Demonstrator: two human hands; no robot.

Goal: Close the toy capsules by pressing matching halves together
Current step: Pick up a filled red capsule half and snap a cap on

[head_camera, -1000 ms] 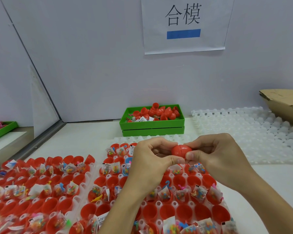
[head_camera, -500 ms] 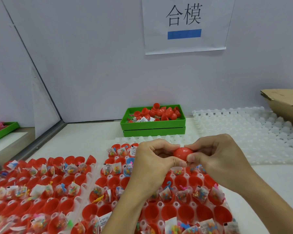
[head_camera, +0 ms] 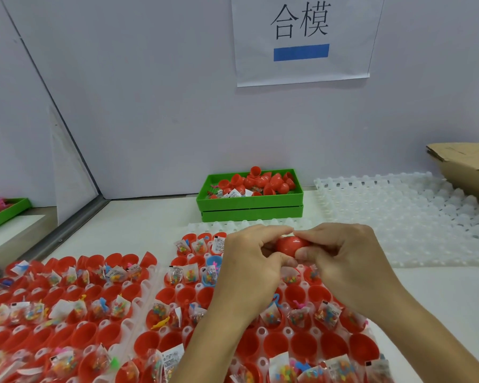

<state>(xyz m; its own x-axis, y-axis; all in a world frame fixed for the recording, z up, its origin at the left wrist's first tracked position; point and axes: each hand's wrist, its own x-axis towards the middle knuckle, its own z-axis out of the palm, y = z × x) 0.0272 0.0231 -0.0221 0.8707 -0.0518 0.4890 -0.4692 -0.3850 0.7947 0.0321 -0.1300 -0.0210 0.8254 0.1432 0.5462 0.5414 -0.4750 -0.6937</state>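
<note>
Fingers of the left hand (head_camera: 249, 261) and right hand (head_camera: 340, 258) were curled tight around one red capsule (head_camera: 289, 245), gripped from opposite ends above the tray of open halves (head_camera: 260, 331), presumably to press its halves together.

— What is the person wearing on the arms?

— Nothing that shows. Both forearms are bare from the lower edge of the view up to the wrists, with no sleeve or cuff.

— Gloves, rings, a watch?

— None on the bare left hand (head_camera: 249, 268) or the bare right hand (head_camera: 346, 261). The fingernails are short and unpainted.
</note>
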